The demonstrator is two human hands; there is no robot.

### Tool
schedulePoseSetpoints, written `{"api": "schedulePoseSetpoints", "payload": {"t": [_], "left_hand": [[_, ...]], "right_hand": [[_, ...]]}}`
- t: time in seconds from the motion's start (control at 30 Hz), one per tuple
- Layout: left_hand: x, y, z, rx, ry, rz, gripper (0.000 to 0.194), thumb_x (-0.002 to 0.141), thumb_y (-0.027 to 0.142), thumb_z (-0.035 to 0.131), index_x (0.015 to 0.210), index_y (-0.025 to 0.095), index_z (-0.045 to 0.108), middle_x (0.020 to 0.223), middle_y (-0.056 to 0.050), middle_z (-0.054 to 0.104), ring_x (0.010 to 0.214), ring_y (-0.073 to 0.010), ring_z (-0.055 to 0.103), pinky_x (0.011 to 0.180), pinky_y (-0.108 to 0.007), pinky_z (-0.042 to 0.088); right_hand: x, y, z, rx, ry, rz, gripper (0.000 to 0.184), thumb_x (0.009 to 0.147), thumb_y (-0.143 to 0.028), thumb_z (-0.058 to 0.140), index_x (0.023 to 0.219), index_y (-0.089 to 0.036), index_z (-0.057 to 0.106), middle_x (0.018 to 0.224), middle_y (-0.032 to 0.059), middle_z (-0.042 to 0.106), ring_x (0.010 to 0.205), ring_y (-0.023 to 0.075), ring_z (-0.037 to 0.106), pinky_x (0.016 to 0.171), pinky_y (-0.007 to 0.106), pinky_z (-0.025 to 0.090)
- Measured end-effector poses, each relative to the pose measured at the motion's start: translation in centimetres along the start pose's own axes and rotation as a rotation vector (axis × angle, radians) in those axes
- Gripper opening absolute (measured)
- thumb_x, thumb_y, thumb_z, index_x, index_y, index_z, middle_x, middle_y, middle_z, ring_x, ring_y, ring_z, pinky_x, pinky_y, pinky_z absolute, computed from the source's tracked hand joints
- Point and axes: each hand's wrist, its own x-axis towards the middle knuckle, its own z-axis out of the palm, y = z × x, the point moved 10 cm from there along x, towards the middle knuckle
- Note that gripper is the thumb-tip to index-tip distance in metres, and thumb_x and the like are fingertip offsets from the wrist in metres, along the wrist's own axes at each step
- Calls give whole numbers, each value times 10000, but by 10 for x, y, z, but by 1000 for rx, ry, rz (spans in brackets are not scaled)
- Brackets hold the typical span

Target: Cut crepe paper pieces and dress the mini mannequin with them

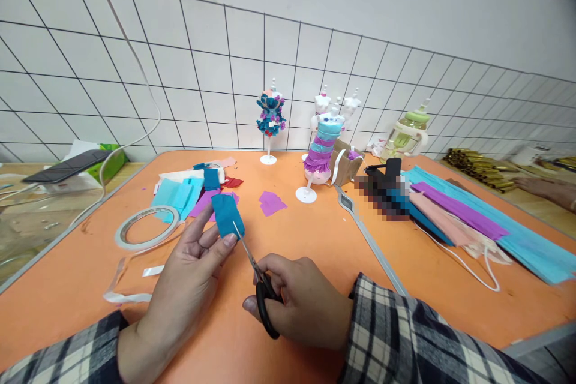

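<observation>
My left hand (pixel 189 276) pinches a small dark blue piece of crepe paper (pixel 227 215) between thumb and fingers, holding it upright over the orange table (pixel 315 240). My right hand (pixel 297 300) grips black-handled scissors (pixel 258 279), whose blades point up and left and touch the paper's lower right edge. Both sleeves are plaid.
A roll of white tape (pixel 146 227) lies to the left with loose strips. Cut paper pieces (pixel 189 192) in light blue, purple and red lie behind. Two small mannequin stands (pixel 270 123) (pixel 320 150) rise at the back. Folded crepe sheets (pixel 486 222) lie right. A phone (pixel 67 167) rests far left.
</observation>
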Motion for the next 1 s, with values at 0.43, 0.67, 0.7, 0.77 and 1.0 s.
{"api": "schedulePoseSetpoints", "payload": {"t": [0.43,0.67,0.7,0.77,1.0], "left_hand": [[13,-24,-19,-98,71,-256,187,723,297,842,858,204,751,880,-28,741,792,-159,679,651,-206,602],[17,-3,-17,3,74,-82,372,664,224,889,995,265,725,817,30,694,699,-104,635,580,-143,548],[16,0,-17,21,76,-58,425,668,233,889,1050,290,713,823,36,692,702,-103,634,568,-140,539],[15,4,-15,65,61,-22,510,687,258,880,1153,322,681,845,39,696,732,-108,642,582,-142,534],[10,4,-12,156,31,-3,628,750,279,832,1331,310,597,802,36,707,797,-119,645,721,-155,505]], "right_hand": [[5,7,-11,-235,49,-48,252,804,-438,710,921,-245,599,637,-63,568,552,103,476,523,225,224],[5,7,-8,-148,25,-41,234,797,-414,705,913,-241,597,622,-74,531,535,90,443,513,212,255],[5,8,-7,-115,15,-32,229,797,-406,702,909,-241,592,611,-79,518,525,86,438,507,209,261],[4,9,-4,-32,-18,-13,215,796,-389,693,898,-240,576,586,-90,485,495,77,420,485,202,266],[2,13,5,120,-66,30,158,815,-328,655,884,-232,551,573,-98,443,483,68,388,470,200,269]]}}
